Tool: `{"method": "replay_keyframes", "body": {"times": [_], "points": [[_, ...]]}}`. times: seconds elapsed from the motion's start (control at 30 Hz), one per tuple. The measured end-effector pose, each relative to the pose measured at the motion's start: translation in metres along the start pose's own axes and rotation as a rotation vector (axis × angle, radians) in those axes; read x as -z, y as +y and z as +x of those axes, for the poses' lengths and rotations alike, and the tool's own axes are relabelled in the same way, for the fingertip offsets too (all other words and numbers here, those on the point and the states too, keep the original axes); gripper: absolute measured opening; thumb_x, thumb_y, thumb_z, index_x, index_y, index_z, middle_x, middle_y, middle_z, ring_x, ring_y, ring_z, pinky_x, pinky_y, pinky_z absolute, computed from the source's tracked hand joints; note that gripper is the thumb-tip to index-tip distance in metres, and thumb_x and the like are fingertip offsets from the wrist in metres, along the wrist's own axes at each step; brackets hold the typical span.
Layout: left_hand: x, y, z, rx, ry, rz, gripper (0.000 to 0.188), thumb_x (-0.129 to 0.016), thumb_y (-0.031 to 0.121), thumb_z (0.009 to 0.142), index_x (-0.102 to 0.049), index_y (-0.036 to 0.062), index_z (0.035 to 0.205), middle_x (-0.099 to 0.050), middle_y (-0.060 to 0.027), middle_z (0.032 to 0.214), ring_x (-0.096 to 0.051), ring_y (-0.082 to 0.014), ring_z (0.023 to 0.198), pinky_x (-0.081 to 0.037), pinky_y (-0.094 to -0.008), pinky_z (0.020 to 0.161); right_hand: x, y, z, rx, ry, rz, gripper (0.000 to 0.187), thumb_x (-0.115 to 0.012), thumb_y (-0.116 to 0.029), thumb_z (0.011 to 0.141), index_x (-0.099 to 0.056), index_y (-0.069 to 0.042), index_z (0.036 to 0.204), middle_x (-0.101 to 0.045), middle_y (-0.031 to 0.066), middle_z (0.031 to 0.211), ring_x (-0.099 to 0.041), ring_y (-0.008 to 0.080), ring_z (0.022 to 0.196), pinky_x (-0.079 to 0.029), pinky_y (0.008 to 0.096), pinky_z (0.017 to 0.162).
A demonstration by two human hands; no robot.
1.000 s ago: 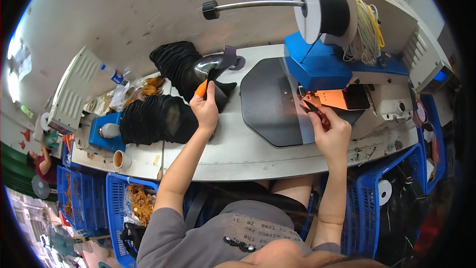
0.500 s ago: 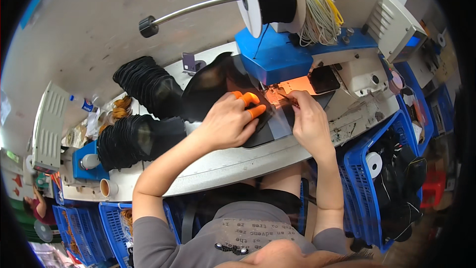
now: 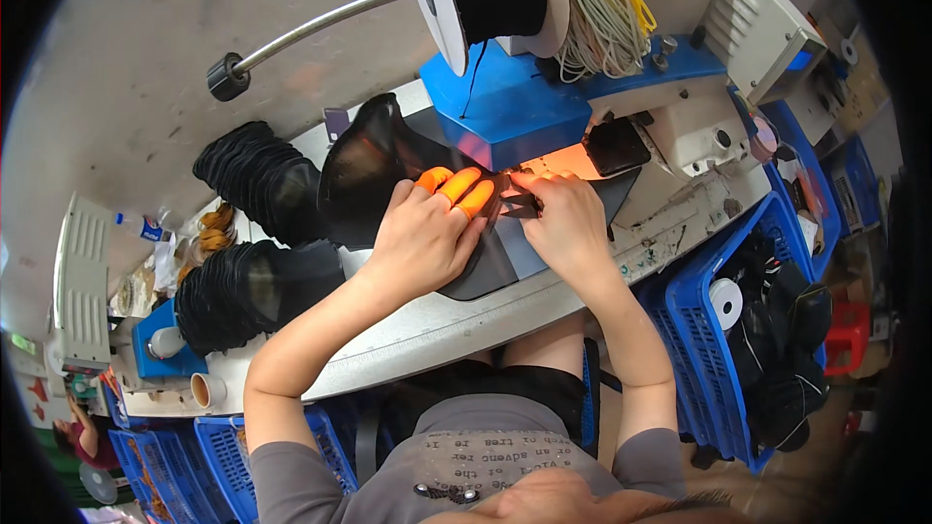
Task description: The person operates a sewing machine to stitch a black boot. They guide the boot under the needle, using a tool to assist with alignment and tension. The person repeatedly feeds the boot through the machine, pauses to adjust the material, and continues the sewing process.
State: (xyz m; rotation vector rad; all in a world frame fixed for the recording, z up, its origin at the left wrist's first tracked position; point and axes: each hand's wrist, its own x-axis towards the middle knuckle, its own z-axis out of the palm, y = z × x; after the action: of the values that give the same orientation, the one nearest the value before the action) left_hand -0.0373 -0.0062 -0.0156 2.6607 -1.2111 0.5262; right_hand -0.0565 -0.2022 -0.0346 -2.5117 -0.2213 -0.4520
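We press our left hand [image 3: 424,238] flat on the black leather piece [image 3: 374,170], which lies at the desk's [image 3: 437,330] far edge under the blue sewing machine [image 3: 505,102]. Our right hand [image 3: 563,218] pinches dark snips [image 3: 521,206]; best keep the 3 orange fingertip guards [image 3: 456,186] clear of them.

A pale grey bench [image 3: 456,325] is stretching from eight o'clock to three o'clock, its front edge bending with the lens. A grey concrete floor [image 3: 116,58] is filling the view from nine to twelve o'clock. Blue plastic crates [image 3: 714,330] are standing at four o'clock, and more blue crates [image 3: 165,461] are sitting at seven o'clock under the bench. An orange lamp glow [image 3: 573,163] is shining at one o'clock
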Motion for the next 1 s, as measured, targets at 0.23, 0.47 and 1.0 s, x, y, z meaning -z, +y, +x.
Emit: {"method": "replay_keyframes", "body": {"times": [0.23,0.47,1.0], "points": [[0.003,-0.019,0.006,-0.016,-0.104,-0.067,0.036,-0.059,0.027,0.091,-0.064,0.0093,0.122,-0.064,-0.0119,0.109,-0.056,-0.0288,0.104,-0.038,-0.0391,0.088,0.003,-0.006,0.006,-0.051,0.013,-0.022,0.027,-0.069,-0.018,0.076,-0.075,-0.012,0.102,-0.068,0.0113,0.074,-0.064,0.0286,0.073,-0.05,0.0381,0.067],[0.006,-0.029,0.011,-0.111,-0.097,-0.025,0.034,-0.058,0.03,0.09,-0.065,0.0114,0.118,-0.064,-0.0069,0.117,-0.058,-0.0255,0.102,-0.039,-0.0373,0.086,0.0,-0.008,0.007,-0.116,0.041,0.028,0.026,-0.071,-0.019,0.076,-0.076,-0.013,0.1,-0.069,0.0095,0.075,-0.064,0.0257,0.07,-0.05,0.0357,0.065],[-0.006,-0.055,0.02,-0.191,-0.121,-0.167,0.034,-0.061,0.028,0.09,-0.066,0.0104,0.118,-0.069,-0.0136,0.1,-0.061,-0.0282,0.108,-0.019,-0.0569,0.116,-0.006,0.0,0.004,-0.078,0.078,0.011,0.024,-0.073,-0.018,0.076,-0.076,-0.013,0.099,-0.072,0.0077,0.082,-0.063,0.0254,0.07,-0.05,0.034,0.066]]}}
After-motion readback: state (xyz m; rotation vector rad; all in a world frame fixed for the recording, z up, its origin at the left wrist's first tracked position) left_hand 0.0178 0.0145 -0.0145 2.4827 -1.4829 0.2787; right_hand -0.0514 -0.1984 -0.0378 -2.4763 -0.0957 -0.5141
